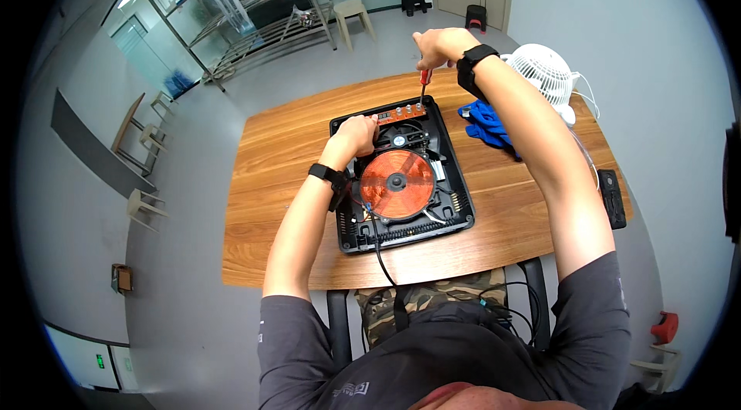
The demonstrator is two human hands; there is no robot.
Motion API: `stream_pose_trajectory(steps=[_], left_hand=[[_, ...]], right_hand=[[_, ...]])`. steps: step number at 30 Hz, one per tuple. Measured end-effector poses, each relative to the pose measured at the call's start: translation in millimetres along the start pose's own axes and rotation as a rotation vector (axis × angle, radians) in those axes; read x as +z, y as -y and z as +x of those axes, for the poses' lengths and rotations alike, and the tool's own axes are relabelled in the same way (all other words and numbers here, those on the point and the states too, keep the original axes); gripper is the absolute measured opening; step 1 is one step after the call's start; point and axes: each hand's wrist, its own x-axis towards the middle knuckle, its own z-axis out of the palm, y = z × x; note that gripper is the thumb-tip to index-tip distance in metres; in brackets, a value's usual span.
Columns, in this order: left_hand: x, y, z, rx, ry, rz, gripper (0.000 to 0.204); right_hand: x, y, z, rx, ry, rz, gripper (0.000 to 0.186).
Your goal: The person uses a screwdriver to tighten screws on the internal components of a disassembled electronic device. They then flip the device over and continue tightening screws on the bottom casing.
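Note:
An opened induction cooker (461, 217) lies on the wooden table in front of me, its black casing showing a round copper coil (409, 167), a fan (399, 140) and an orange circuit board (405, 112) along the far edge. My right hand (441, 47) is closed around the red handle of a screwdriver (424, 79), held upright with its tip down at the right end of the board. My left hand (358, 137) rests at the board's left end, fingers bent against it; whether they pinch anything is hidden. A black cable (380, 255) runs from the near edge toward my lap.
Right of the cooker lie blue work gloves (488, 126). A white fan (542, 74) stands at the table's far right, and a black case (611, 198) sits at the right edge. Beyond the table are a metal rack (262, 32) and a beige stool (353, 18).

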Motion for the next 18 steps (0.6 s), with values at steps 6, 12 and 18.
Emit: stream_pose_trajectory(steps=[6,12,18], left_hand=[[-3.4,-8.3,1.0,-0.009,0.015,0.005,0.014],[3.0,-0.6,-1.9,0.007,0.003,0.01,0.017],[3.2,0.9,-0.9,-0.01,-0.018,0.02,0.017]], right_hand=[[11.9,-9.8,18.2,-0.147,0.074,0.21,0.033],[3.3,12.6,1.8,-0.161,-0.111,0.094,0.046],[-1.5,11.9,-4.4,-0.031,-0.054,0.042,0.042]])
